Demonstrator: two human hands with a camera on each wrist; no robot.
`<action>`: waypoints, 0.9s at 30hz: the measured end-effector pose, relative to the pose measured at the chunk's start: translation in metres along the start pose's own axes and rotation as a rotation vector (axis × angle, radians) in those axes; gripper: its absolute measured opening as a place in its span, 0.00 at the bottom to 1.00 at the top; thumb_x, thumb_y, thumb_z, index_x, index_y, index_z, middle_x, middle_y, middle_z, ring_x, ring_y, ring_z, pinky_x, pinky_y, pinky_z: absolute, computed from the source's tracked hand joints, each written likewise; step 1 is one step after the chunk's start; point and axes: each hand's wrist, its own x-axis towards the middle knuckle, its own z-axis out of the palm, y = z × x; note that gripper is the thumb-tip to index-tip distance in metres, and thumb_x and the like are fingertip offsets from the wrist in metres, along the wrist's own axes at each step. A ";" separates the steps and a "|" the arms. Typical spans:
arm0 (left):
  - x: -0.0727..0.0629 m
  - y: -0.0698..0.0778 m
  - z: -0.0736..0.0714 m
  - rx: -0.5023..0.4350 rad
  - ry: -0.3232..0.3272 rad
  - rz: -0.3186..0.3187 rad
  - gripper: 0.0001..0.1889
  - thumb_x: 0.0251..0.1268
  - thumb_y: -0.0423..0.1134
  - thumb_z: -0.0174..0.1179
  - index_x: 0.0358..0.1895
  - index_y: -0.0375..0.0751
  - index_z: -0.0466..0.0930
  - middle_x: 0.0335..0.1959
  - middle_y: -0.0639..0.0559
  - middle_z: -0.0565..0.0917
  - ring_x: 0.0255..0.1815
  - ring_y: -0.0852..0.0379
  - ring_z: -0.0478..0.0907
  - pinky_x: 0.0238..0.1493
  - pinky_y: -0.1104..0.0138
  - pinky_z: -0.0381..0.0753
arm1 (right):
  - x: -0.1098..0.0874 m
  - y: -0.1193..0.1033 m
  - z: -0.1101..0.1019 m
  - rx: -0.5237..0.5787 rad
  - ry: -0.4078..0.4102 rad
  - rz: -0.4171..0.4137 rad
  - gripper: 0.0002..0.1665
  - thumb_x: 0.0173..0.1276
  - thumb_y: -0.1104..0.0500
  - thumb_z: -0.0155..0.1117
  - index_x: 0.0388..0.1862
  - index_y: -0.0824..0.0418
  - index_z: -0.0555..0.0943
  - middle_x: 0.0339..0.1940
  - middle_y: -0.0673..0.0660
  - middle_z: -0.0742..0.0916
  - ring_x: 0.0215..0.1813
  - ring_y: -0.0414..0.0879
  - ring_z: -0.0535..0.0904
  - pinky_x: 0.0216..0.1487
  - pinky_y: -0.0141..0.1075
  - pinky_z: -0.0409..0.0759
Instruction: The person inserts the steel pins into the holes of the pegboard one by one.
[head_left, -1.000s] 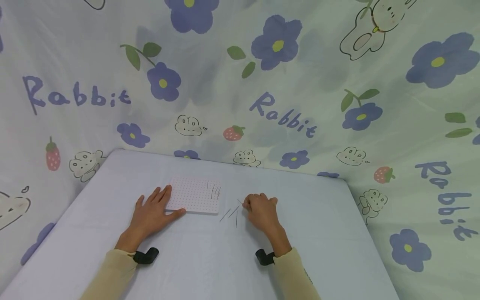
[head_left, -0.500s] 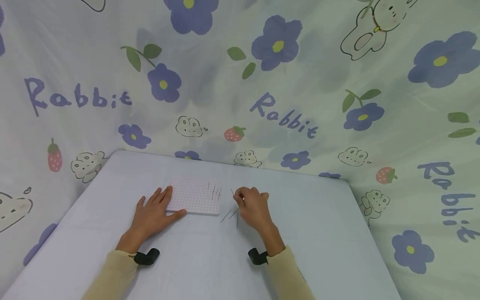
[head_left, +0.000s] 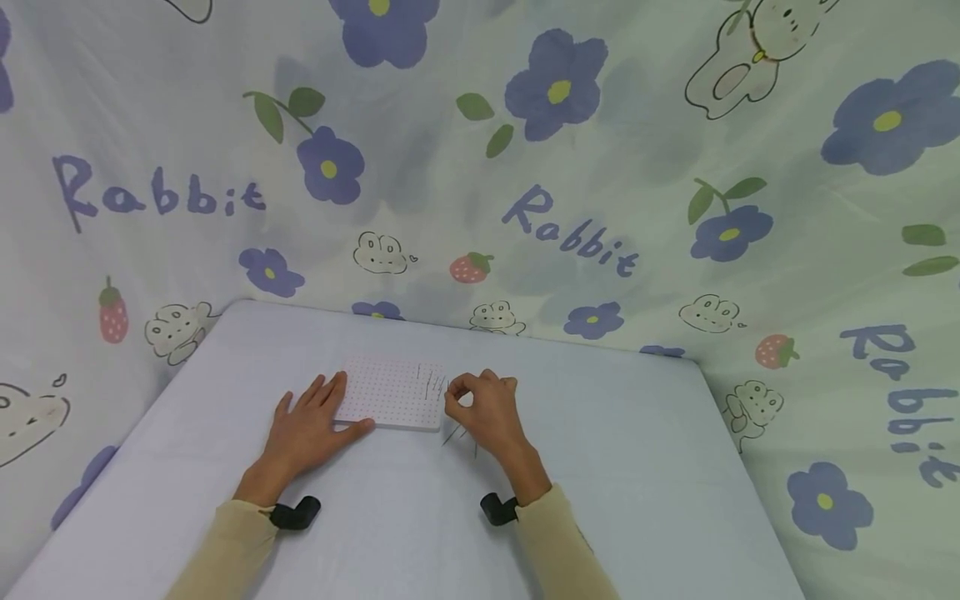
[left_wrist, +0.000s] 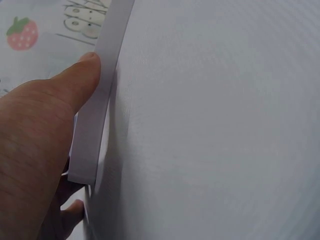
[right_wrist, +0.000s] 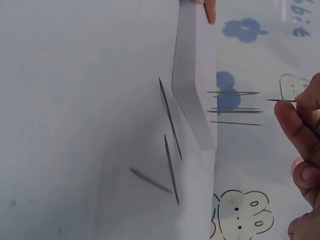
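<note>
A white pegboard-like board point(head_left: 386, 404) with a grid of small holes lies flat on the table. Several thin dark needles point(right_wrist: 235, 111) stand up from its right part. My left hand point(head_left: 303, 429) rests at the board's left side with fingers spread, its thumb point(left_wrist: 80, 82) against the near edge. Between thumb and index finger, my right hand point(head_left: 487, 412) pinches a needle point(right_wrist: 281, 100), just off the board's right edge. The needle's tip points towards the board, apart from it; the fingers cover its other end.
Loose needles point(right_wrist: 171, 120) lie on the white tabletop point(head_left: 637, 467) near the board's right front corner, partly under the right hand in the head view. A printed curtain point(head_left: 435, 167) hangs behind the table.
My right hand has moved left from the loose needles to the board's right edge, carrying a needle between its fingertips. The left hand has stayed on the board.
</note>
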 end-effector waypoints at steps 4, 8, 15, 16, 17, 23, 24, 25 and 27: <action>0.000 0.000 -0.001 -0.002 0.007 0.004 0.57 0.62 0.77 0.51 0.79 0.31 0.52 0.78 0.34 0.59 0.79 0.32 0.52 0.71 0.30 0.42 | 0.002 0.001 0.006 0.015 -0.021 0.001 0.03 0.66 0.52 0.67 0.35 0.48 0.86 0.32 0.40 0.89 0.37 0.42 0.77 0.48 0.44 0.61; -0.001 0.001 -0.001 -0.007 0.012 0.007 0.57 0.62 0.76 0.52 0.79 0.31 0.53 0.78 0.34 0.60 0.79 0.32 0.52 0.71 0.29 0.43 | 0.002 0.003 0.012 0.030 -0.052 0.007 0.04 0.67 0.51 0.67 0.37 0.47 0.87 0.34 0.39 0.89 0.37 0.41 0.76 0.47 0.44 0.59; -0.001 0.000 0.000 -0.011 0.010 0.005 0.57 0.62 0.76 0.52 0.79 0.31 0.52 0.78 0.34 0.60 0.79 0.32 0.51 0.71 0.29 0.42 | 0.001 0.007 0.020 0.012 -0.084 0.024 0.04 0.68 0.49 0.68 0.38 0.44 0.87 0.35 0.37 0.89 0.36 0.35 0.72 0.46 0.42 0.58; -0.001 0.000 0.000 -0.011 0.009 0.004 0.57 0.62 0.76 0.52 0.79 0.31 0.52 0.78 0.34 0.59 0.79 0.32 0.51 0.71 0.29 0.42 | 0.001 0.008 0.022 0.007 -0.086 0.025 0.04 0.68 0.49 0.68 0.38 0.44 0.87 0.35 0.37 0.89 0.36 0.35 0.72 0.46 0.42 0.58; -0.001 0.000 0.000 -0.012 0.009 0.004 0.57 0.62 0.77 0.52 0.79 0.31 0.52 0.78 0.34 0.59 0.79 0.32 0.51 0.71 0.29 0.42 | 0.001 0.008 0.022 0.001 -0.088 0.027 0.03 0.68 0.49 0.68 0.38 0.44 0.87 0.35 0.37 0.89 0.36 0.35 0.72 0.46 0.42 0.58; -0.001 -0.001 0.000 -0.014 0.015 0.005 0.58 0.61 0.77 0.51 0.79 0.32 0.52 0.78 0.34 0.60 0.79 0.32 0.51 0.71 0.29 0.42 | 0.002 0.010 0.028 -0.044 -0.091 0.031 0.04 0.69 0.49 0.68 0.40 0.44 0.87 0.35 0.37 0.90 0.36 0.36 0.72 0.45 0.42 0.58; -0.001 -0.001 0.000 -0.014 0.016 0.006 0.58 0.61 0.77 0.51 0.79 0.32 0.53 0.78 0.34 0.60 0.79 0.32 0.51 0.71 0.29 0.42 | 0.002 0.010 0.029 -0.050 -0.091 0.031 0.04 0.69 0.49 0.68 0.40 0.44 0.87 0.35 0.37 0.90 0.36 0.36 0.72 0.45 0.42 0.58; -0.001 -0.001 0.000 -0.013 0.016 0.006 0.58 0.61 0.77 0.51 0.79 0.32 0.53 0.78 0.34 0.60 0.79 0.32 0.51 0.71 0.29 0.42 | 0.003 0.010 0.030 -0.056 -0.090 0.031 0.04 0.69 0.49 0.68 0.40 0.44 0.87 0.35 0.37 0.90 0.36 0.36 0.72 0.45 0.42 0.58; -0.001 -0.001 0.000 -0.010 0.017 0.007 0.58 0.61 0.77 0.51 0.79 0.32 0.53 0.78 0.34 0.60 0.79 0.32 0.52 0.71 0.29 0.42 | 0.003 0.010 0.031 -0.067 -0.087 0.031 0.04 0.69 0.49 0.68 0.40 0.44 0.87 0.34 0.37 0.90 0.36 0.36 0.72 0.46 0.43 0.59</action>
